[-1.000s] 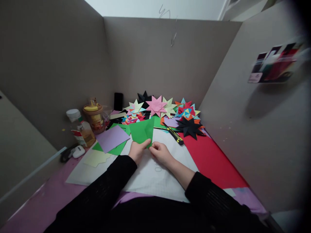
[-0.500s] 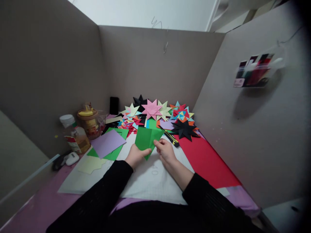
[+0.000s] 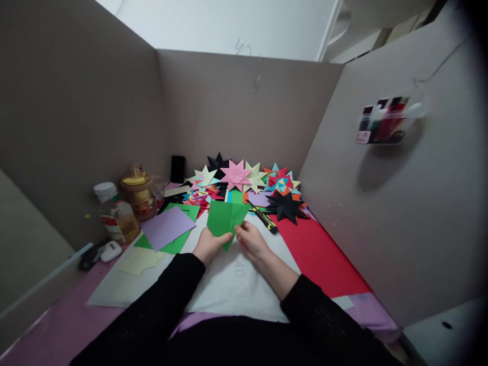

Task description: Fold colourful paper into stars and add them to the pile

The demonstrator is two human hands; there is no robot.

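In the middle of the frame, the left hand [image 3: 207, 245] and right hand [image 3: 251, 241] both pinch a smooth green paper [image 3: 224, 218] folded to a point at the bottom. It is held just above a white sheet [image 3: 229, 279]. Spiky paper stars [image 3: 244, 180] lie behind it, with plain grey walls [image 3: 244, 107] all around.

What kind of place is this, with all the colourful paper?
Probably a small paper-craft desk walled in by grey cardboard partitions. Folded paper stars, like the pink paper star, pile up at the back, loose coloured sheets lie around, and both hands hold a folded green paper piece.
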